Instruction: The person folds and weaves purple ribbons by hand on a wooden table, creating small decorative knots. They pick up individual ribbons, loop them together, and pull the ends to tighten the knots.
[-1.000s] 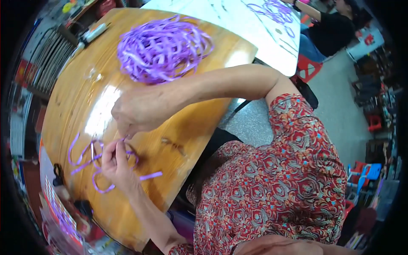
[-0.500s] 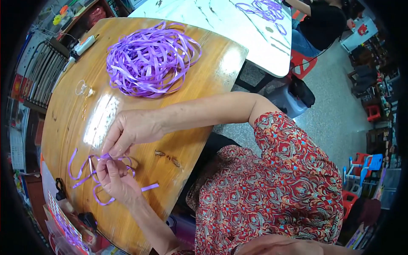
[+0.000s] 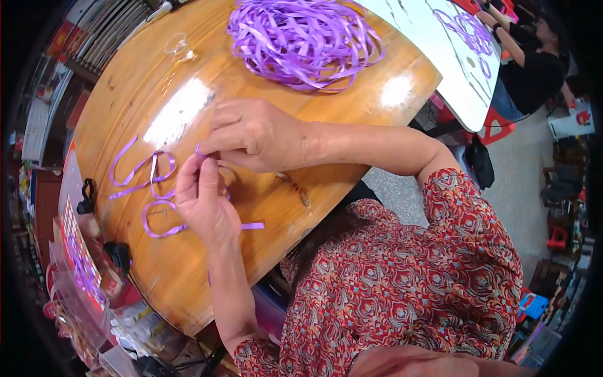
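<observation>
My left hand [image 3: 208, 204] is raised over the wooden table, thumb and fingertips pinched together on a narrow purple ribbon [image 3: 164, 235]. Its loops and loose tails trail around that hand. My right hand [image 3: 256, 134] meets it from above, fingers bent and closed, with the fingertips at the same bit of ribbon. A small purple loop shows between the two sets of fingertips; the finer detail there is hidden by the fingers. Beyond my hands lies a big tangled heap of purple ribbon [image 3: 301, 44].
The wooden table [image 3: 157, 283] has a glossy top with a curved edge. A clear coil or ring [image 3: 179, 47] lies near its far side. A white marble-patterned table [image 3: 468, 103] adjoins it, with more purple ribbon [image 3: 468, 31] and a seated person [image 3: 531, 69]. Boxes and bags crowd the left.
The view has shifted, so the table and heap sit differently in the picture. My hands remain together at the ribbon, and my right hand has turned, its fingers now pointing more sideways.
</observation>
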The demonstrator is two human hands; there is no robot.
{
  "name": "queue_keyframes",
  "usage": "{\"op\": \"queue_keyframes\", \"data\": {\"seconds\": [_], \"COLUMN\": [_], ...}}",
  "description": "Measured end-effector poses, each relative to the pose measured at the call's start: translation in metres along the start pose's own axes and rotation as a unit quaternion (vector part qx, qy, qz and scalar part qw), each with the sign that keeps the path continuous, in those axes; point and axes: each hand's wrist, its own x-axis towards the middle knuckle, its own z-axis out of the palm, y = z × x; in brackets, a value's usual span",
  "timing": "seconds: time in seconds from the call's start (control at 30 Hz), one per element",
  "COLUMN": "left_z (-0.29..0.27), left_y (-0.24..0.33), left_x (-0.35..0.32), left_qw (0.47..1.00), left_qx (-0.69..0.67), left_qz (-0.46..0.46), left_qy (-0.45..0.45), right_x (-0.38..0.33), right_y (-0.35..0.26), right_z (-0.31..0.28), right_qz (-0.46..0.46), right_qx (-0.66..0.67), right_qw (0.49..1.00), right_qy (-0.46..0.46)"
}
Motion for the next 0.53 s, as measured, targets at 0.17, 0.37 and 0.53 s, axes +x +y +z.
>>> {"op": "queue_keyframes", "data": {"seconds": [0.17,0.37,0.53], "left_z": [-0.002,-0.002,-0.007], "left_y": [-0.002,0.004,0.005], "left_x": [0.002,0.004,0.002], "left_qw": [1.0,0.992,0.985], "left_qx": [0.028,-0.111,-0.146], "left_qz": [0.001,-0.062,-0.077], "left_qy": [-0.006,-0.018,-0.046], "right_x": [-0.001,0.005,0.001], "right_y": [-0.003,-0.005,0.001], "right_z": [0.002,-0.006,-0.004], "right_qz": [-0.019,0.197,0.358], "right_qx": [-0.023,0.134,0.448], "right_qw": [1.0,0.969,0.814], "right_qy": [-0.002,-0.063,-0.096]}}
